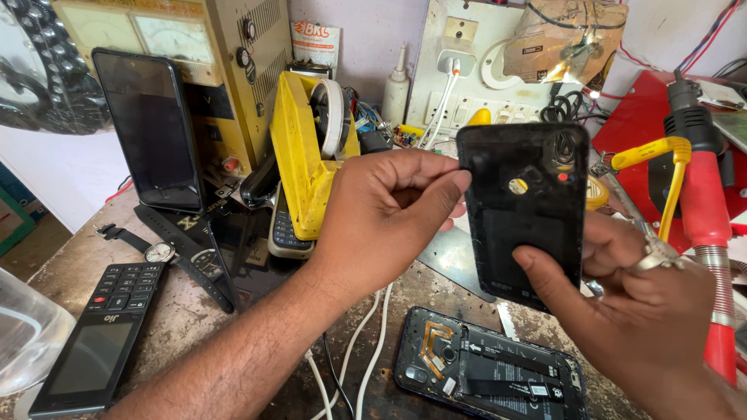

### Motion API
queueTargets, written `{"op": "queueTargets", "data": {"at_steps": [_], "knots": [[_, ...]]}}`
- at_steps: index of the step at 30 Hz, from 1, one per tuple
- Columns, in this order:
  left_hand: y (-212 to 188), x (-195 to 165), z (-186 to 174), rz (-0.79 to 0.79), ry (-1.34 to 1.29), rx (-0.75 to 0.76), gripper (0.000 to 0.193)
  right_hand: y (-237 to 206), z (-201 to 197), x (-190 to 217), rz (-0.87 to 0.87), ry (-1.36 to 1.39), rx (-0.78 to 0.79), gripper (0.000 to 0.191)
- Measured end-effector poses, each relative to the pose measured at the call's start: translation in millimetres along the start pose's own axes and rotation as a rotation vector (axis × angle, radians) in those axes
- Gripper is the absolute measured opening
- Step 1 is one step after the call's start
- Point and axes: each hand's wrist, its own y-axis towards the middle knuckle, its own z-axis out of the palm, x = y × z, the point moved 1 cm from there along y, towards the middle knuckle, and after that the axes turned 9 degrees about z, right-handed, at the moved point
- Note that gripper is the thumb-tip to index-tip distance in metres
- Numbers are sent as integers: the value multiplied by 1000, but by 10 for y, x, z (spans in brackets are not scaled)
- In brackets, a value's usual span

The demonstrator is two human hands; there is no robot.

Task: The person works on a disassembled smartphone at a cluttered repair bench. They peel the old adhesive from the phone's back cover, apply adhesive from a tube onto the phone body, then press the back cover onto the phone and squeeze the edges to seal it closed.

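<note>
The right hand [630,311] grips a black phone back cover [523,204] from below, thumb pressed to its inner face, so the inside turns toward the eyes. The left hand [381,218] pinches the cover's upper left edge with curled fingers, steadying it. Just below both hands, the opened phone body [490,373] lies on the worn bench [187,311], its internals facing up.
</note>
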Motion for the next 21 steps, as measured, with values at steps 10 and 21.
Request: {"op": "queueTargets", "data": {"at_steps": [10, 21], "knots": [[-44, -202, -63, 371, 853, -1, 11, 8, -30, 109, 67, -124, 28, 34], [-52, -145, 32, -194, 184, 166, 22, 229, 41, -278, 366, 894, 284, 39]]}}
